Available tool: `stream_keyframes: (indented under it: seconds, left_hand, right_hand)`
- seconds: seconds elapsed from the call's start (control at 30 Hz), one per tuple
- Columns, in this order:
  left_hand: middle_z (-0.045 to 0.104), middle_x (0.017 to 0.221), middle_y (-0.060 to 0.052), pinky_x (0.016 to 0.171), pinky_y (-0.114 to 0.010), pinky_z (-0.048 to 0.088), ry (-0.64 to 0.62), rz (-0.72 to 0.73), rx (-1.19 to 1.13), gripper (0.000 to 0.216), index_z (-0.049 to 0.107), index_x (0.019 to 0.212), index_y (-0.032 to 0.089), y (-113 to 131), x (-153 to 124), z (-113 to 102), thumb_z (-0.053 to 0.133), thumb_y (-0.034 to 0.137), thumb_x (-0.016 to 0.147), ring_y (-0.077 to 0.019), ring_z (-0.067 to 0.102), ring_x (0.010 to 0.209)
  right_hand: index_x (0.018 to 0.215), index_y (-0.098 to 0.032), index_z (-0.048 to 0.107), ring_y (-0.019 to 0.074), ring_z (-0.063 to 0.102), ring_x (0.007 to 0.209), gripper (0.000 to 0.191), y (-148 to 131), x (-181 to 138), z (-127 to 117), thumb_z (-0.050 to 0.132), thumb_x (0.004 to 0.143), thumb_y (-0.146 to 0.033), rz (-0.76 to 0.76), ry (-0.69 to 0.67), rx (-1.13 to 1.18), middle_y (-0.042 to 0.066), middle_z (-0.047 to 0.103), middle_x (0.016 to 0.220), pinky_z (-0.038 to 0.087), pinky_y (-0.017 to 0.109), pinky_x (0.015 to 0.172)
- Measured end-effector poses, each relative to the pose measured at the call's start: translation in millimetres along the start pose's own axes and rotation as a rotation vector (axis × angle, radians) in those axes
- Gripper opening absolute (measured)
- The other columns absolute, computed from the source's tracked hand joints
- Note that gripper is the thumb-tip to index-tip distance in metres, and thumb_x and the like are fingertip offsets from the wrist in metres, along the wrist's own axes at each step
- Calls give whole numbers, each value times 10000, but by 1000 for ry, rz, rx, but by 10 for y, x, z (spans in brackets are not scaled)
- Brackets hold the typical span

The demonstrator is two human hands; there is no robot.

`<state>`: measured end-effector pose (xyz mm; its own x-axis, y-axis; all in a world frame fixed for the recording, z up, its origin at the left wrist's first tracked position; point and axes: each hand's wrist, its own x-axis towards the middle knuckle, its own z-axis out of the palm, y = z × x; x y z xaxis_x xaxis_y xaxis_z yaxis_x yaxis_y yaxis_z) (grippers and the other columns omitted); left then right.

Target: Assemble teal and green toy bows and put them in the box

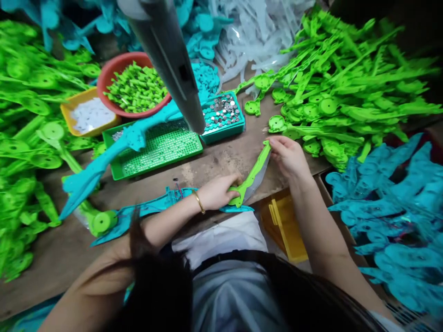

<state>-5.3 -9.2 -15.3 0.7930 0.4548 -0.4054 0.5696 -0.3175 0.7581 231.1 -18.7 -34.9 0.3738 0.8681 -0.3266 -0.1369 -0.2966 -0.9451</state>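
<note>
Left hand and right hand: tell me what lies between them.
In the head view, a bright green part with a translucent blade-shaped piece along it spans from the left hand to the right hand.

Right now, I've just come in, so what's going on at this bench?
The left hand grips the near end of a slim green plastic piece, and the right hand holds its far end. A translucent blade-shaped part runs along its side. A long teal piece lies on the bench, partly under the left forearm. Beyond are a green tray and a red bowl of small green parts, with a heap of green pieces to the right.
</note>
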Motion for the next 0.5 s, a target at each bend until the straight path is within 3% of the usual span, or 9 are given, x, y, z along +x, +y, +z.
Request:
stream_keyframes:
  seconds: [0.13, 0.23, 0.33, 0.4, 0.5]
  left_hand:
    - [632, 1067, -78, 942, -369, 482, 160, 30, 176, 185, 620, 1018, 172, 39, -75, 110, 614, 215, 838, -228, 594, 1041]
    - [589, 1166, -118, 950, -408, 483, 418, 83, 319, 192, 625, 1041, 158, 80, -237, 295, 573, 236, 874, -256, 555, 1102]
    - [602, 1171, -127, 949, -397, 484, 698, 271, 408, 173, 625, 1018, 145, 35, -500, 550, 511, 214, 907, -247, 548, 1107]
    - [635, 1115, -117, 938, -380, 492, 821, 375, 414, 154, 619, 1000, 145, -60, -700, 735, 504, 176, 902, -223, 563, 1075]
    - [662, 1045, -112, 911, -374, 509, 921, 395, 366, 167, 604, 1019, 135, -241, -964, 978, 533, 128, 868, -205, 579, 1030]
  right_hand:
    - [744, -192, 623, 153, 598, 567, 413, 139, 94, 131, 738, 549, -538, -47, 52, -115, -2, 630, 628, 527, 325, 571]
    - [739, -193, 637, 156, 554, 579, 319, 237, 85, 119, 696, 618, -482, -107, 91, -234, 2, 610, 636, 522, 356, 598]
    - [730, -205, 669, 210, 575, 736, 194, 248, 77, 104, 658, 695, -396, -333, 161, -658, 61, 632, 757, 513, 442, 780]
    - [789, -204, 689, 229, 591, 799, 186, 166, 66, 193, 632, 743, -375, -495, 161, -866, 105, 644, 881, 492, 464, 848]
    - [1065, -215, 652, 212, 620, 843, 342, -127, 19, 571, 606, 806, -433, -660, 81, -750, 102, 634, 1043, 514, 430, 825]
